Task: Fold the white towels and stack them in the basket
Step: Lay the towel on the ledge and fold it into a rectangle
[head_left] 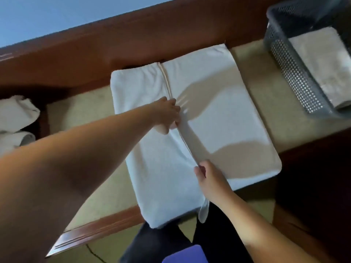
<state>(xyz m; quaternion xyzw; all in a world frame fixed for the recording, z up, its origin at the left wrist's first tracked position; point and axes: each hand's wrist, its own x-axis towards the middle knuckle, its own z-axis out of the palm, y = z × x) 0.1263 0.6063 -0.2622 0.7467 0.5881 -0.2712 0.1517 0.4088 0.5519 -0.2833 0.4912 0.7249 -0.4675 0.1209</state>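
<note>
- The white towel [209,118] lies spread flat on the table [252,76], its long sides running away from the person. Its near end hangs a little past the table's front edge, which likely keeps that end within easy reach.
- One long flap is already laid in from the right, and its hemmed edge runs down the towel's middle. That looks like a lengthwise fold being set.
- The left hand [167,112] reaches far out and pinches this edge about halfway up, fingers curled onto the cloth. My guess is that it keeps the hem straight along the centre line.
- The right hand [209,177] grips the same edge nearer the body, thumb on top and fingers closed around the fabric. Two grips along one edge let the flap be lifted or tugged evenly, without sagging between them.
- A loose tail of towel droops beside the right wrist, over the table's edge.
- The grey perforated basket [284,73] stands at the table's far right corner, well apart from the towel. It already holds a folded towel [322,59], so the stack is begun.
- More towels [15,114], apparently unfolded, lie bunched at the far left, beyond the table.
- The step seems mid-fold; further folds remain before this towel can go in.
</note>
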